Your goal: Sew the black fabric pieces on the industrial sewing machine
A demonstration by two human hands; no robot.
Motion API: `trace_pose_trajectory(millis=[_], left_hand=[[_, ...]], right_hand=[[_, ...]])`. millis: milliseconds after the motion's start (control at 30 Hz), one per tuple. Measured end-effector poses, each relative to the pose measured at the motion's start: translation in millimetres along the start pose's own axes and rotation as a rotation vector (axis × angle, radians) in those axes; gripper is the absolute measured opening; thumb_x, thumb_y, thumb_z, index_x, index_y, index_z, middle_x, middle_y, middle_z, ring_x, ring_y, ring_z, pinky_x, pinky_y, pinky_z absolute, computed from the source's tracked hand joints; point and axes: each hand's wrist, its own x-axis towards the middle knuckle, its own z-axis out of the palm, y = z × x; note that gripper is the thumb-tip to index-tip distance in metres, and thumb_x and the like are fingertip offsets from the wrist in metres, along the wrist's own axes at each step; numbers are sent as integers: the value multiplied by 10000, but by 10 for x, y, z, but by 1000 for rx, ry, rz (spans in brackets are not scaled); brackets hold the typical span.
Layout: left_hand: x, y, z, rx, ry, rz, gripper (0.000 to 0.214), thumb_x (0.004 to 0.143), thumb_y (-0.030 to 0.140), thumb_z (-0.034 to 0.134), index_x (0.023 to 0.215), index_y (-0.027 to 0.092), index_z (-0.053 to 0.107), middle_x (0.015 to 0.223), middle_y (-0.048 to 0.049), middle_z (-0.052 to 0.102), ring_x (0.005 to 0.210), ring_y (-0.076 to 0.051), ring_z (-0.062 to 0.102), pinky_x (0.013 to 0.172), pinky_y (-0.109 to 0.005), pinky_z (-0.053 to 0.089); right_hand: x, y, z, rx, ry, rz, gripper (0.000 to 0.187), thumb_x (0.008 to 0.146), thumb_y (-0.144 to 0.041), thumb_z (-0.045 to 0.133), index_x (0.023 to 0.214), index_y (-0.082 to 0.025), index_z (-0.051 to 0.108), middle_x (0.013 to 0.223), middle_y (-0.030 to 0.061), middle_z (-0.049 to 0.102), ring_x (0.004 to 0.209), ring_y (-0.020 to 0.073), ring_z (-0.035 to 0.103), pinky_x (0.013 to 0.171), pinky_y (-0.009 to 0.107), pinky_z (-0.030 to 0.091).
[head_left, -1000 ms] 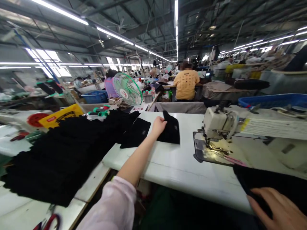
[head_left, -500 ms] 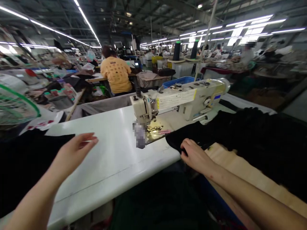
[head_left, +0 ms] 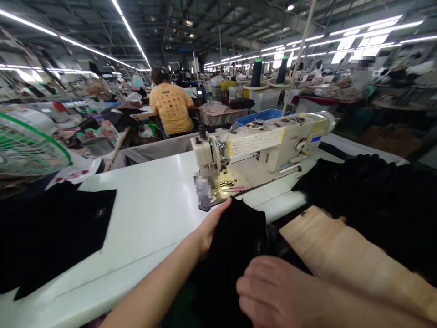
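A piece of black fabric (head_left: 235, 241) with a small tag on its right side is held up in front of me, over the table's front edge. My left hand (head_left: 211, 228) grips its upper left edge, the thumb near the top corner and the fingers hidden behind the cloth. Lower down, my right hand (head_left: 266, 287) is closed on the fabric's right side. Just beyond stands a white sewing machine (head_left: 273, 146), its needle area partly blurred out. Pink-handled thread snips (head_left: 237, 188) lie on the machine bed.
More black fabric (head_left: 58, 228) lies on the white table (head_left: 146, 191) at left. At right, a black fabric pile (head_left: 375, 196) rests beside a pale wooden board (head_left: 341, 255). A green-rimmed fan (head_left: 34, 141) stands at far left. A person in a yellow shirt (head_left: 170, 107) sits ahead.
My left hand has crossed from the left side of the table to the middle and taken hold of the black fabric. My right hand has drawn the piece off the right pile toward me.
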Motion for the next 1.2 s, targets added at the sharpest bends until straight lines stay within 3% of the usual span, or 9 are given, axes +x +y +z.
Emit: trace_pose_trajectory(millis=[133, 267, 333, 567, 800, 900, 1000, 1100, 1200], left_hand=[[-26, -18, 30, 39, 93, 250, 262, 759, 122, 717, 1015, 140, 663, 909, -82, 756, 738, -183, 720, 733, -267, 561], [-249, 67, 49, 6, 128, 296, 247, 810, 162, 713, 1046, 135, 647, 926, -81, 751, 743, -171, 725, 755, -260, 575], [-345, 99, 81, 8, 159, 309, 265, 837, 208, 706, 1084, 136, 643, 929, -77, 752, 763, -176, 730, 775, -264, 582], [-511, 64, 166, 30, 111, 315, 352, 893, 301, 650, 1201, 133, 625, 1033, -104, 752, 905, -226, 730, 864, -314, 573], [-638, 142, 159, 150, 151, 317, 391, 867, 356, 684, 1183, 128, 644, 1035, -118, 754, 805, -209, 731, 715, -271, 582], [-687, 151, 134, 172, 87, 262, 438, 812, 366, 746, 1164, 118, 662, 1029, -126, 756, 793, -194, 728, 723, -248, 577], [-775, 118, 41, 227, -51, 210, 514, 705, 276, 837, 1166, 121, 671, 1053, -122, 753, 841, -197, 729, 782, -243, 575], [-877, 88, -68, 228, -87, 201, 528, 682, 168, 830, 1184, 132, 670, 1080, -114, 747, 878, -202, 731, 789, -249, 586], [-953, 125, -147, 159, 11, 299, 542, 743, 79, 753, 1264, 171, 634, 1054, -78, 755, 808, -155, 741, 729, -195, 591]], right_hand=[[-43, 137, -47, 182, 64, 124, 159, 982, -200, 480, 886, -179, 606, 845, 34, 690, 756, 154, 601, 795, 313, 492], [-92, 588, -165, 200, 371, 640, 152, 982, -206, 482, 986, -208, 634, 978, 51, 693, 921, 181, 639, 834, 314, 499], [-62, 765, -187, 209, 428, 763, 144, 975, -241, 505, 963, -215, 646, 958, 41, 690, 907, 184, 645, 825, 310, 501], [193, 943, -126, 289, 201, 541, 123, 938, -314, 583, 968, -214, 647, 933, 36, 698, 942, 195, 632, 886, 346, 458], [298, 842, -123, 266, -64, 632, 239, 800, -372, 747, 783, -201, 581, 692, -37, 580, 652, 133, 526, 645, 272, 387], [332, 775, -160, 530, -13, 733, 226, 892, -405, 622, 808, -201, 572, 720, -26, 603, 660, 133, 550, 622, 255, 406], [289, 816, -222, 776, 217, 1034, 339, 898, -543, 560, 906, -205, 554, 690, -27, 611, 590, 135, 563, 529, 236, 412], [103, 980, -242, 689, 365, 1195, 388, 853, -591, 585, 910, -209, 557, 621, -32, 588, 525, 137, 545, 475, 239, 397], [-150, 1155, -193, 387, 233, 1216, 329, 840, -549, 591, 841, -221, 566, 581, -30, 584, 490, 146, 531, 466, 258, 391]])
